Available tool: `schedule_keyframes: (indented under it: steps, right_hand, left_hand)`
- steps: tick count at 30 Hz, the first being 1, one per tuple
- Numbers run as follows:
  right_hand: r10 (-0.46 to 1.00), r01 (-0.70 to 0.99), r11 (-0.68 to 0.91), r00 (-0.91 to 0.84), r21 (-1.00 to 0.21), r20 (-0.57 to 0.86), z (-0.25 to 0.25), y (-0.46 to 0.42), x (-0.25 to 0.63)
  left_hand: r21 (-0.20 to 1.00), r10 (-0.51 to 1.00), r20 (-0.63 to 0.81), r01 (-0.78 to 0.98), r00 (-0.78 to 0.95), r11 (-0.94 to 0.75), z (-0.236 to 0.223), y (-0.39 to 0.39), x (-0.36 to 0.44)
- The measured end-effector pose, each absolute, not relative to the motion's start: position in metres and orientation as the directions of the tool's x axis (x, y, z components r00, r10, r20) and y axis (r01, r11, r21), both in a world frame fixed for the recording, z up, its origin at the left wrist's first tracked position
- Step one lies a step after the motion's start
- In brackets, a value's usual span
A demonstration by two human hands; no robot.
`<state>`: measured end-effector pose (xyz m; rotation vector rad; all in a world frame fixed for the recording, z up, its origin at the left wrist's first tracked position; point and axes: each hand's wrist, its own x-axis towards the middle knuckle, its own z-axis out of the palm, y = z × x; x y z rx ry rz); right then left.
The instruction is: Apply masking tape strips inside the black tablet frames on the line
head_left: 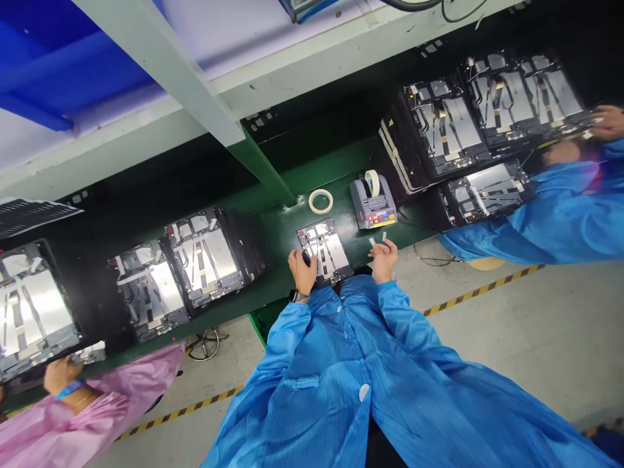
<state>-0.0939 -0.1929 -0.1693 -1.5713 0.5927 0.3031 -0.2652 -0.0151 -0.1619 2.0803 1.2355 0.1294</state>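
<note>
A flat electronic panel (327, 250) with silver plates and dark cables lies on the green bench in front of me. My left hand (303, 273) grips its left edge, thumb over the face; a small dark spot by the thumb is too unclear to name. My right hand (384, 260) is raised just right of the panel, fingertips pinched on short pieces of pale tape (384, 236). Behind that hand stands a grey tape dispenser (373, 203) carrying a cream roll. A loose tape roll (320, 201) lies flat beyond the panel.
Stacked panels (202, 257) stand to the left, and a taller stack (441, 130) to the right. A green post (266, 169) rises from the bench (273, 227). Co-workers' arms, one in a pink sleeve (112, 403), another in a blue sleeve (546, 208), reach in at both sides.
</note>
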Motion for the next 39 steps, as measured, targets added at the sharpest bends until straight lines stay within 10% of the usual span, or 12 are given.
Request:
schedule_keyframes:
  steps: [7, 14, 21, 30, 39]
  right_hand:
    - [0.449, -0.027, -0.351, 0.872, -0.936, -0.194, -0.167, -0.139, -0.097]
    - [0.778, 0.468, -0.512, 0.609, -0.72, -0.157, -0.18, -0.083, -0.027]
    - [0.897, 0.689, -0.431, 0.399, -0.584, -0.191, -0.178, -0.075, -0.009]
    - [0.892, 0.486, -0.448, 0.304, -0.751, -0.335, -0.18, -0.068, 0.002]
    - [0.871, 0.762, -0.419, 0.185, -0.494, -0.454, -0.169, -0.041, -0.004]
  left_hand:
    - [0.449, 0.637, -0.257, 0.674, 0.726, -0.587, -0.169, 0.013, -0.148]
    - [0.393, 0.586, -0.431, 0.727, 0.686, -0.563, -0.186, 0.051, -0.145]
    - [0.363, 0.564, -0.516, 0.761, 0.645, -0.537, -0.188, 0.063, -0.136]
    - [0.35, 0.56, -0.576, 0.799, 0.595, -0.489, -0.188, 0.075, -0.127]
    - [0.348, 0.544, -0.593, 0.798, 0.594, -0.492, -0.192, 0.079, -0.126]
